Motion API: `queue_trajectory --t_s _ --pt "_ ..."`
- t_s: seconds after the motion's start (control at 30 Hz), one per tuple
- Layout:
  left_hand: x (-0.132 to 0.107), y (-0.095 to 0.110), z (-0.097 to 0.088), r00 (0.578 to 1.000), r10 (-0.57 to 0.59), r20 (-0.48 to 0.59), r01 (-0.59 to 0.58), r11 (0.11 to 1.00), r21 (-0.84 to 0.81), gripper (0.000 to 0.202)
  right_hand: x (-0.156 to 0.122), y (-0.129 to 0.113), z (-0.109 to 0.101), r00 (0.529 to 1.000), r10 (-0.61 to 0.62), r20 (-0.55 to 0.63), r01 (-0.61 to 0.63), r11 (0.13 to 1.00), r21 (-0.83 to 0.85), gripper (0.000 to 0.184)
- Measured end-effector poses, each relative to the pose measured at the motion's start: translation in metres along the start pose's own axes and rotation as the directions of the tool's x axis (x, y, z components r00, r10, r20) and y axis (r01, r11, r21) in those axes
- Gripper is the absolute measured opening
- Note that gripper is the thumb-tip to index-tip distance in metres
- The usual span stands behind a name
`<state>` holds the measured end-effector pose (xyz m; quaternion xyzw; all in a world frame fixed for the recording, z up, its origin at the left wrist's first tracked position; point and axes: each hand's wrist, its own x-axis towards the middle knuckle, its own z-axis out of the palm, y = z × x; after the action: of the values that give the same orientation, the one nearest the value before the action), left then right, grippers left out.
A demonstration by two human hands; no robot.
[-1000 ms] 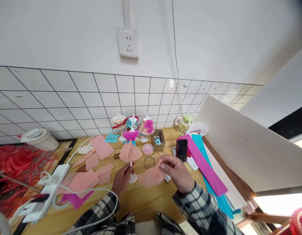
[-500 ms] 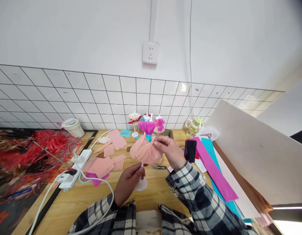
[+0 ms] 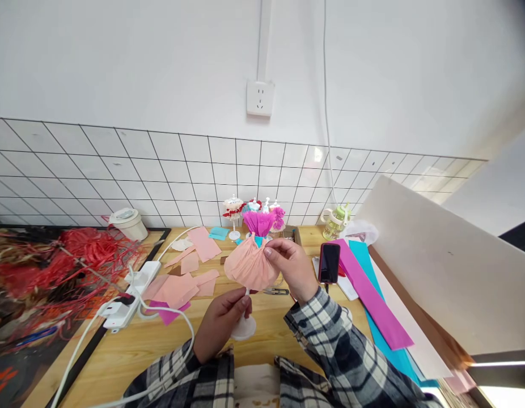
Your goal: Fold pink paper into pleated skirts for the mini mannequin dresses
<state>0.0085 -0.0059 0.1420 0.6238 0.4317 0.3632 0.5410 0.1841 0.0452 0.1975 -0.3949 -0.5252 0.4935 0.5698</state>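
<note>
A miniature dress form with a crepe paper dress (image 3: 250, 266) is held up over the wooden table (image 3: 262, 362). Its skirt is gathered peach paper, the waist shows blue, and a pleated magenta piece fans out on top. My left hand (image 3: 222, 320) is closed around the white stem, just above the round white base (image 3: 244, 328). With thumb and forefinger, my right hand (image 3: 290, 266) pinches the peach paper at the dress's right side near the waist. Small thread snips (image 3: 276, 291) lie on the table behind the dress.
Peach paper scraps (image 3: 175, 290) and a white power strip (image 3: 132, 294) lie to the left; its cable crosses my left forearm. Other small dress forms (image 3: 233, 211) stand behind. On the right are a phone (image 3: 329, 263), a magenta paper strip (image 3: 375, 294) and a green-lidded bottle (image 3: 337, 221).
Both hands keep their hold. The dress form's base sits slightly lower and further left in view, and the skirt has shifted a little; the camera view has also moved slightly.
</note>
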Motion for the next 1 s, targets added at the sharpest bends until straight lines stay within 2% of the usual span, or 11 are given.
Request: queue_trajectory --t_s 0.23,0.37,0.43,0.53,0.6,0.67,0.73,0.8,0.87,0.93,1.0 --pt "-0.002 0.003 -0.001 0.999 -0.031 0.017 0.032 0.999 -0.027 0.040 -0.002 -0.004 -0.001 0.998 -0.044 -0.035 0.043 0.999 -0.023 0.015" --pt "-0.004 0.006 0.000 0.999 -0.049 0.009 0.049 0.997 -0.059 0.038 -0.004 -0.006 0.000 0.991 -0.118 -0.055 0.113 0.989 -0.092 0.014" --pt "-0.005 0.005 0.001 0.999 -0.048 0.003 0.048 0.998 -0.046 0.037 -0.006 -0.008 0.002 0.974 -0.204 -0.101 0.184 0.966 -0.181 0.013" --pt "-0.007 0.005 0.000 0.999 -0.034 0.003 0.034 0.999 0.004 0.040 -0.012 -0.012 0.005 0.891 -0.429 -0.152 0.339 0.848 -0.408 0.006" --pt "-0.008 0.004 0.000 1.000 -0.023 0.006 0.023 0.999 0.027 0.042 -0.016 -0.014 0.006 0.834 -0.540 -0.114 0.399 0.733 -0.550 0.005" --pt "-0.008 0.005 0.001 1.000 -0.020 0.007 0.020 0.999 0.040 0.042 -0.020 -0.015 0.007 0.808 -0.585 -0.069 0.416 0.650 -0.636 0.009" --pt "-0.009 0.006 0.001 1.000 -0.021 0.007 0.020 0.999 0.043 0.041 -0.023 -0.015 0.008 0.798 -0.601 -0.041 0.425 0.611 -0.668 0.011" --pt "-0.009 0.007 0.001 1.000 -0.019 0.005 0.018 0.999 0.042 0.040 -0.025 -0.016 0.008 0.794 -0.607 -0.038 0.439 0.615 -0.655 0.011" --pt "-0.010 0.007 0.002 1.000 -0.014 0.004 0.014 0.999 0.044 0.040 -0.026 -0.016 0.007 0.798 -0.593 -0.101 0.415 0.665 -0.621 0.008" --pt "-0.011 0.008 0.002 1.000 -0.010 0.006 0.009 0.999 0.051 0.040 -0.025 -0.017 0.007 0.819 -0.540 -0.193 0.350 0.738 -0.577 0.008" --pt "-0.011 0.009 0.002 1.000 -0.006 0.008 0.005 0.998 0.064 0.040 -0.025 -0.018 0.006 0.853 -0.464 -0.238 0.284 0.796 -0.534 0.012"
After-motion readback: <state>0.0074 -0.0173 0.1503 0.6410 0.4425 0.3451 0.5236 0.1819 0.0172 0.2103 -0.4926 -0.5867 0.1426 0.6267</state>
